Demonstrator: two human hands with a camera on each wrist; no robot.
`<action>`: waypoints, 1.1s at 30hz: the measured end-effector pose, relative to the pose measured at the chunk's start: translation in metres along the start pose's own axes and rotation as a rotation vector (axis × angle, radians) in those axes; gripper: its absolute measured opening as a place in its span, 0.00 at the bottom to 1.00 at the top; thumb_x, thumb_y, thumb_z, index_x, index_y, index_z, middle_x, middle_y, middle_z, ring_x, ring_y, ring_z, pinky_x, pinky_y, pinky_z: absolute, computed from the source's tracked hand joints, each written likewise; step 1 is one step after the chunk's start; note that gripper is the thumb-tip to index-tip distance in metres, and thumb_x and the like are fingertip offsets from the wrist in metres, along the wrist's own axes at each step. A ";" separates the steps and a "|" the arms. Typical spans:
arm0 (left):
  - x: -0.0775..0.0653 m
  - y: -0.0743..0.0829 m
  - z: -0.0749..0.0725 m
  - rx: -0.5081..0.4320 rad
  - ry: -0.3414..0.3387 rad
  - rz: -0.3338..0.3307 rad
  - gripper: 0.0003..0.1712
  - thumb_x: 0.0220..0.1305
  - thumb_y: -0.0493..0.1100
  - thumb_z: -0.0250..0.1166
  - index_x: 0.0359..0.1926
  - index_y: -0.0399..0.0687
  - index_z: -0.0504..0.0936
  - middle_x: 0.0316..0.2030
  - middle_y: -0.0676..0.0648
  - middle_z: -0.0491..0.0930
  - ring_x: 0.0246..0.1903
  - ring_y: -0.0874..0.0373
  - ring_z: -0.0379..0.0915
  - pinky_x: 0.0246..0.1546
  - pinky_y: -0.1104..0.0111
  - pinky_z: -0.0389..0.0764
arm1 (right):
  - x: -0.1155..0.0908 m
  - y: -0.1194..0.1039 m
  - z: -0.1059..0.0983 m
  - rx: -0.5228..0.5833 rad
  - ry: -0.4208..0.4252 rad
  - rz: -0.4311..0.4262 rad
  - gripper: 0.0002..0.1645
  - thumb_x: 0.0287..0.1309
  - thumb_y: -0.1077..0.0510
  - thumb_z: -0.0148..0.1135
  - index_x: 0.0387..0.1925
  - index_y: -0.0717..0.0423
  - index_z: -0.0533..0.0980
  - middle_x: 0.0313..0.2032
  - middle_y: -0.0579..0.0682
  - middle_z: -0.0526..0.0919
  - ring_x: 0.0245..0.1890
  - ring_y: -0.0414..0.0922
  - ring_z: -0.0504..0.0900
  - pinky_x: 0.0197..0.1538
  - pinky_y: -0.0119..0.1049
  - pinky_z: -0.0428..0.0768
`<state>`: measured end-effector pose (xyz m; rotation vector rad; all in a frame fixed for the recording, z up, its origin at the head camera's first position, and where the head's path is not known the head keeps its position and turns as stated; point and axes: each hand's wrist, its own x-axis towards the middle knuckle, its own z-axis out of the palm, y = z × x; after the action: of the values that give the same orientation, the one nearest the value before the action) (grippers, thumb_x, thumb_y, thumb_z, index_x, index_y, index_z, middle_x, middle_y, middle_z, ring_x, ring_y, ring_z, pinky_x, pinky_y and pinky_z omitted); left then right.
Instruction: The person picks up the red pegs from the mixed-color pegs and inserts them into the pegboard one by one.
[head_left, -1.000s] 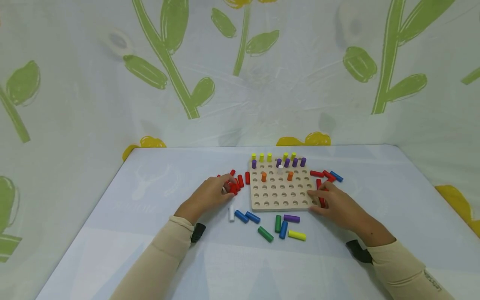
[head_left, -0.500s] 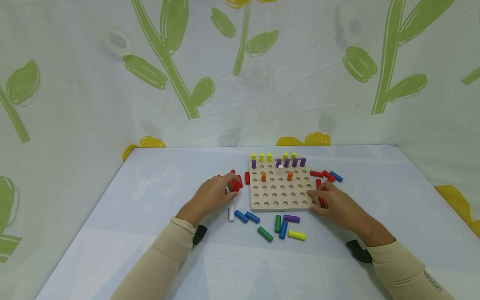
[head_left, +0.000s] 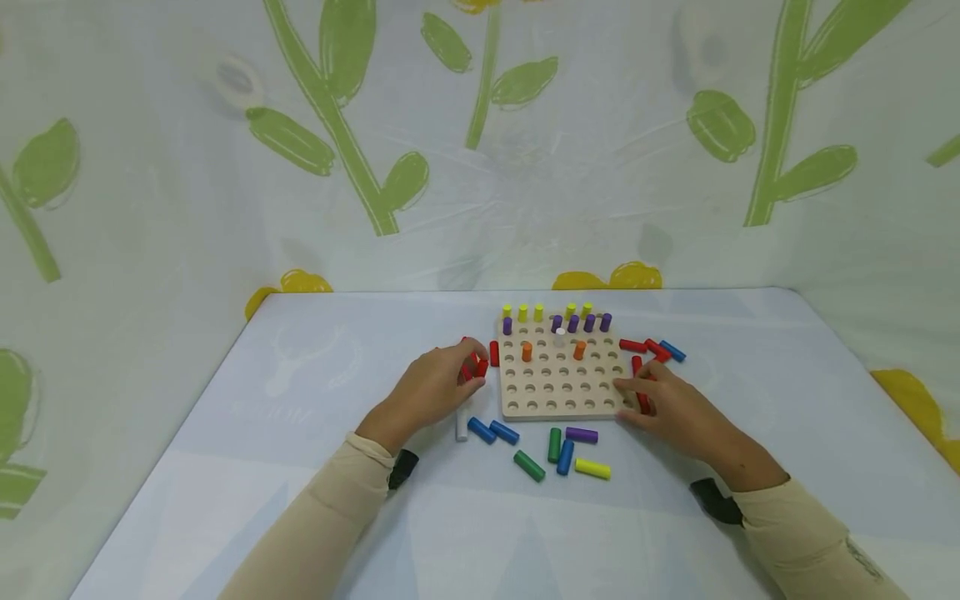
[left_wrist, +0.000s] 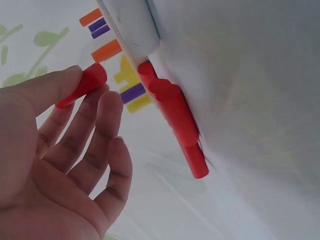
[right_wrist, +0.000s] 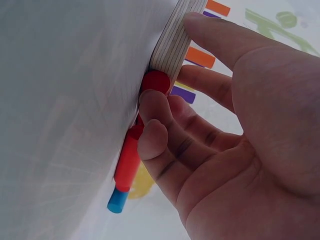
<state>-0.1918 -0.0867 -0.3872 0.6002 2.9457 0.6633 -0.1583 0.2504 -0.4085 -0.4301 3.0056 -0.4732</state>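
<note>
Pegboard (head_left: 558, 414) gripped by right hand (head_left: 675, 412) at four o'clock; left hand (head_left: 427, 385), nine o'clock, pinches red peg (left_wrist: 91, 82), best seated vertically.

Pale grey-white sheeting (head_left: 585, 208), softly wrinkled, rises behind and to both sides of a table (head_left: 225, 467), printed with large green stems (head_left: 356, 162), rounded leaves (head_left: 348, 46) and yellow flower shapes (head_left: 636, 275), some just above the table's far edge. The tabletop is white with faint pale markings, and its far right corner is rounded. Soft, muted light falls across the whole space, leaving only gentle shadows
</note>
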 end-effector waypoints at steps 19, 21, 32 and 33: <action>0.016 0.015 0.009 0.023 0.072 0.081 0.23 0.64 0.48 0.71 0.57 0.55 0.75 0.38 0.54 0.84 0.33 0.62 0.76 0.36 0.74 0.80 | 0.004 -0.004 0.003 0.006 -0.021 0.008 0.33 0.54 0.45 0.74 0.60 0.52 0.80 0.47 0.58 0.76 0.40 0.47 0.75 0.43 0.41 0.83; 0.016 0.015 0.009 0.014 0.056 0.071 0.22 0.64 0.49 0.70 0.56 0.56 0.75 0.39 0.54 0.84 0.34 0.62 0.77 0.37 0.73 0.80 | 0.004 -0.004 0.003 0.007 -0.023 0.012 0.33 0.54 0.45 0.74 0.60 0.51 0.79 0.47 0.58 0.76 0.39 0.46 0.75 0.41 0.40 0.83; 0.018 0.021 0.014 -0.022 -0.051 0.053 0.19 0.66 0.50 0.68 0.54 0.58 0.74 0.44 0.53 0.86 0.40 0.62 0.81 0.42 0.70 0.81 | 0.002 0.001 0.002 -0.006 -0.006 0.015 0.32 0.54 0.45 0.74 0.60 0.51 0.80 0.47 0.58 0.76 0.39 0.46 0.75 0.42 0.41 0.83; 0.019 0.021 0.015 -0.021 -0.055 0.054 0.18 0.66 0.50 0.68 0.54 0.58 0.74 0.44 0.53 0.86 0.40 0.62 0.81 0.42 0.70 0.81 | 0.002 0.001 0.003 -0.004 -0.004 0.016 0.32 0.54 0.45 0.74 0.60 0.51 0.80 0.47 0.58 0.76 0.40 0.47 0.75 0.42 0.42 0.83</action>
<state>-0.1993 -0.0559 -0.3911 0.6863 2.8774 0.6699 -0.1599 0.2503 -0.4114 -0.4064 3.0043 -0.4642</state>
